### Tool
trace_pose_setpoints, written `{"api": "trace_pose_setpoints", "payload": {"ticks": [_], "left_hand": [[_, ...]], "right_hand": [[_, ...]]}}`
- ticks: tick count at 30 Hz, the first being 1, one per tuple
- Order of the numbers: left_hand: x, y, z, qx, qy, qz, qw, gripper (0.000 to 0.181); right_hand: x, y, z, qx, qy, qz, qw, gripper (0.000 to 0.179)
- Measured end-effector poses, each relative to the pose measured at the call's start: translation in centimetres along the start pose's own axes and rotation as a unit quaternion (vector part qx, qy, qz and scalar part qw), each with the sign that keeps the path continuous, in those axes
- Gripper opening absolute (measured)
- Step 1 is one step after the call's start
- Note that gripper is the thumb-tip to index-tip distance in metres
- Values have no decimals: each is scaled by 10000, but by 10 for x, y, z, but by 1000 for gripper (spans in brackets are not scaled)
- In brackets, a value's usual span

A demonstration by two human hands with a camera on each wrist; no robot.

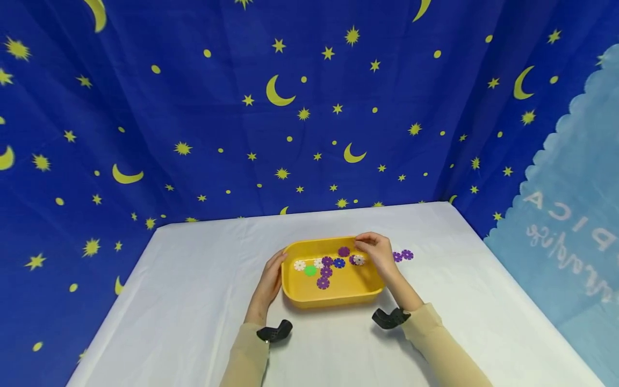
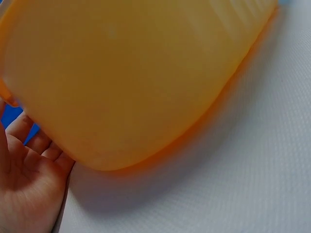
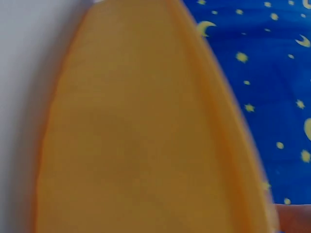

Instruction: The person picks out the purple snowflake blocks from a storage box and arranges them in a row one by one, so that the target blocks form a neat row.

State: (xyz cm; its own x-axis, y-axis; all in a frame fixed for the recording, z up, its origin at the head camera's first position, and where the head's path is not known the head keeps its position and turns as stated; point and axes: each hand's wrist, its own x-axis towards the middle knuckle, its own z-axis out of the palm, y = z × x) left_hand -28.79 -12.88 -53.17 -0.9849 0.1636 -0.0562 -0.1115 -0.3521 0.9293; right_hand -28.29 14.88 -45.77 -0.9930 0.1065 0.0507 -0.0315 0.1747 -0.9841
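yellow tub [image 1: 333, 300], purple, white, green and blue discs [image 1: 326, 272] inside

The tray [image 1: 352, 280] looks smooth, faintly glossy plastic; the tablecloth [image 1: 203, 301], matt weave.

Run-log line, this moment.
left hand: holds yellow tray, left end | right hand: holds far right corner | inside: flower discs | outside right: purple discs
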Motion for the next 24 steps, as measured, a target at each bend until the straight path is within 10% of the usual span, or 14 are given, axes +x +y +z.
{"api": "trace_pose_setpoints", "payload": {"ticks": [6, 24], "left_hand": [[0, -1, 1, 46, -17, -37, 10000, 54], [1, -1, 1, 172, 111, 79, 9998, 54]], "right_hand": [[6, 12, 12, -1195, -470, -160, 9916, 17], [15, 26, 19, -2535, -1051, -441, 9606, 37]]}}
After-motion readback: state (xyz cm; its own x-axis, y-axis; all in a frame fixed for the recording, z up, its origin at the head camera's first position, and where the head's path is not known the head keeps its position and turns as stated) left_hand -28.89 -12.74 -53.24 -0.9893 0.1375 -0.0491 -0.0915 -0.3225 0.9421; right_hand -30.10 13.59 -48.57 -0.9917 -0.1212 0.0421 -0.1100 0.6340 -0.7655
